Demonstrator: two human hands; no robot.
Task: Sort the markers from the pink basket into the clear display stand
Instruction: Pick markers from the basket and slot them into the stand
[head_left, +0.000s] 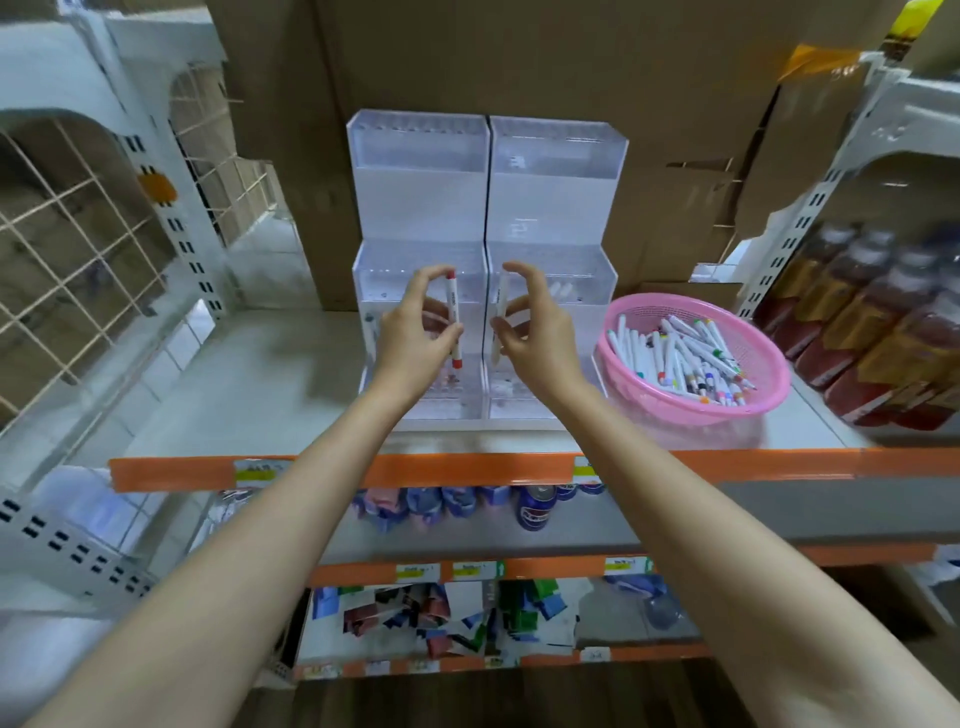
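The clear display stand rises in steps at the back of the white shelf, in two halves side by side. Right of it sits the pink basket, holding several white markers with coloured caps. My left hand pinches a white marker with red ends upright, between forefinger and thumb, in front of the stand's left half. My right hand pinches a second white marker upright, in front of the right half. A few markers lie in the stand's middle tier on the right.
Bottles of dark red drink stand right of the basket. Cardboard boxes fill the space behind the stand. The shelf has an orange front strip. Lower shelves hold cans and packets. A wire grid panel stands at the left.
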